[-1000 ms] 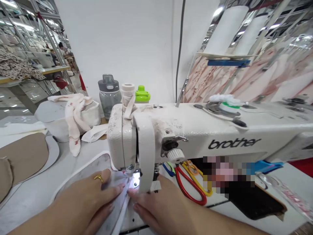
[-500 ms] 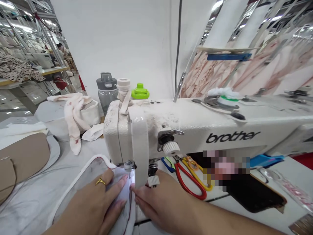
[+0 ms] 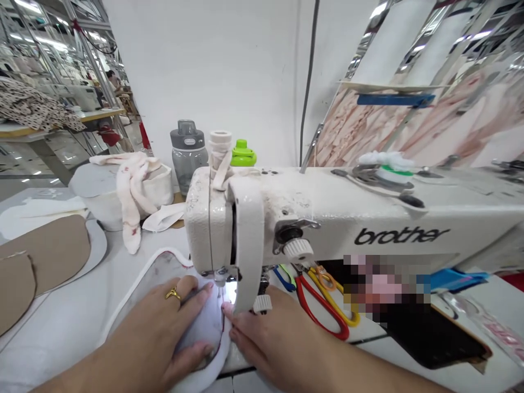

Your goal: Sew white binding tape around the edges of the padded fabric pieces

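My left hand (image 3: pixel 172 316), with a gold ring, lies spread and palm down on a grey fabric piece (image 3: pixel 158 272) with a white padded edge and a dark red line along it. The fingertips press the piece just left of the needle (image 3: pixel 219 295) of a white sewing machine (image 3: pixel 229 218). My right hand (image 3: pixel 274 333) is on the other side, its fingers stretched out to touch the fabric's right edge close to the lit presser foot. The machine's guard and tension knob hide part of that hand.
Red-handled scissors (image 3: pixel 323 314), yellow-handled scissors (image 3: pixel 347 311) and a dark phone (image 3: pixel 434 333) lie right under the machine arm. Brown pattern pieces (image 3: pixel 57 251) and a cloth-draped container (image 3: pixel 102 191) are left. A grey bottle (image 3: pixel 188 158) and a green-lidded one (image 3: pixel 243 153) stand behind.
The fabric has moved slightly away under the needle and turned, so its rounded near corner now shows. My left thumb sits a little lower. The whole view has shifted slightly.
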Available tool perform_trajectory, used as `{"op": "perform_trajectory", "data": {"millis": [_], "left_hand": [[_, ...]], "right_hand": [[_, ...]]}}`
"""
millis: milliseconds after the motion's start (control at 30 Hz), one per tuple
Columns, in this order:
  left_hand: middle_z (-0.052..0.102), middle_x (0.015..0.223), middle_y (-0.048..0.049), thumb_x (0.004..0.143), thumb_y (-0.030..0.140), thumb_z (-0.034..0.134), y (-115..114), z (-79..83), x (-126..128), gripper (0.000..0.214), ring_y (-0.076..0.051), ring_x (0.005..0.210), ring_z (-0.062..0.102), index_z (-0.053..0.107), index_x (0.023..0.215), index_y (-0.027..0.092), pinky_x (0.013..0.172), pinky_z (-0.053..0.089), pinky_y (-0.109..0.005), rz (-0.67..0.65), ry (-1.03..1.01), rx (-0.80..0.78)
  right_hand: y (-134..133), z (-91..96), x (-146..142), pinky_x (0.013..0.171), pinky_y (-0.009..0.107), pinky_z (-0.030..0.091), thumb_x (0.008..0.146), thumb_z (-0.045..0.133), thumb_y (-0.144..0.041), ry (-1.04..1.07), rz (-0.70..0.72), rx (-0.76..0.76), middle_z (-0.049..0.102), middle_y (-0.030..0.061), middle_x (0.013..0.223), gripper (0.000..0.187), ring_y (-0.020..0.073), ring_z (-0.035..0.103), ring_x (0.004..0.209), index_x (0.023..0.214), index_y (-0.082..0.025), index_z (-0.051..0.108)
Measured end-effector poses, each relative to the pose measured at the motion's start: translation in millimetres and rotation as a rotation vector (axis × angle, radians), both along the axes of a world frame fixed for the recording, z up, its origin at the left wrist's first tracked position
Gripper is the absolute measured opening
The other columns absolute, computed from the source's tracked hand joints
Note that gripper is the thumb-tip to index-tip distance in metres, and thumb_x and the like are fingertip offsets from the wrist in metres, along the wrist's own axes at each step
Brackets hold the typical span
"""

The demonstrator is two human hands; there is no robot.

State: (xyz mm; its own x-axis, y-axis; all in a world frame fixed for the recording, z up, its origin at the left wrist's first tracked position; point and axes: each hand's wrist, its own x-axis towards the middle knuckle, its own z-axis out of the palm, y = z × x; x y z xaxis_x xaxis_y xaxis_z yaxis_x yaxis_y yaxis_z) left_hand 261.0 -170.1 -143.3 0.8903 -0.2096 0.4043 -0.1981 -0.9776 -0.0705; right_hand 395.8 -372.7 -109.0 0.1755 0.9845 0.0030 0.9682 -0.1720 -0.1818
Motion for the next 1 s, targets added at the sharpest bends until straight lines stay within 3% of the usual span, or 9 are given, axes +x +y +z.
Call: {"op": "perform_trajectory", "data": {"millis": [100, 267, 467, 700, 1000], "left_hand": [[0.063, 0.111, -0.0098, 0.092, 0.038, 0.05, 5, -4.2, 3, 0.041, -0.026, 0.095, 0.063, 0.05, 0.129, 0.021, 0.079, 0.054, -0.039, -0.012, -0.028, -0.063], [0.066, 0.107, -0.0053, 0.096, 0.029, 0.048, 10, 4.3, 9, 0.027, -0.02, 0.093, 0.062, 0.057, 0.12, 0.024, 0.084, 0.051, -0.033, -0.106, -0.015, -0.172], [0.066, 0.116, -0.0027, 0.098, 0.018, 0.041, 18, 7.9, 14, 0.034, -0.019, 0.103, 0.062, 0.06, 0.122, 0.033, 0.085, 0.05, -0.03, -0.29, 0.019, -0.255], [0.066, 0.112, -0.0029, 0.1, 0.019, 0.037, 15, 9.9, 15, 0.034, -0.017, 0.102, 0.061, 0.058, 0.123, 0.032, 0.085, 0.049, -0.029, -0.206, 0.061, -0.248], [0.065, 0.09, -0.0031, 0.098, 0.02, 0.036, 3, 6.0, 18, 0.029, -0.021, 0.078, 0.059, 0.061, 0.11, 0.026, 0.068, 0.046, -0.033, -0.103, -0.021, -0.163]], "right_hand": [[0, -1.5, -2, 0.077, 0.042, 0.053, 0.099, 0.042, -0.03, -0.031, 0.013, 0.003, 0.07, 0.0111, 0.101, 0.033, 0.0297, 0.064, 0.091, 0.119, -0.02, 0.066], [1, -4.1, -4, 0.077, 0.043, 0.052, 0.099, 0.043, -0.031, -0.074, 0.013, -0.001, 0.071, 0.0118, 0.105, 0.035, 0.0313, 0.063, 0.093, 0.125, -0.019, 0.063], [3, -1.1, -4, 0.081, 0.044, 0.052, 0.098, 0.046, -0.034, -0.027, -0.032, -0.083, 0.069, 0.0134, 0.111, 0.038, 0.0325, 0.062, 0.101, 0.131, -0.02, 0.06], [5, -4.2, -5, 0.08, 0.044, 0.053, 0.099, 0.044, -0.034, -0.069, -0.022, -0.07, 0.069, 0.0152, 0.11, 0.042, 0.0324, 0.062, 0.1, 0.134, -0.016, 0.058], [5, -0.5, -6, 0.083, 0.044, 0.053, 0.098, 0.045, -0.033, -0.007, -0.072, -0.06, 0.071, 0.0127, 0.107, 0.031, 0.0307, 0.063, 0.099, 0.094, -0.019, 0.073]]}}
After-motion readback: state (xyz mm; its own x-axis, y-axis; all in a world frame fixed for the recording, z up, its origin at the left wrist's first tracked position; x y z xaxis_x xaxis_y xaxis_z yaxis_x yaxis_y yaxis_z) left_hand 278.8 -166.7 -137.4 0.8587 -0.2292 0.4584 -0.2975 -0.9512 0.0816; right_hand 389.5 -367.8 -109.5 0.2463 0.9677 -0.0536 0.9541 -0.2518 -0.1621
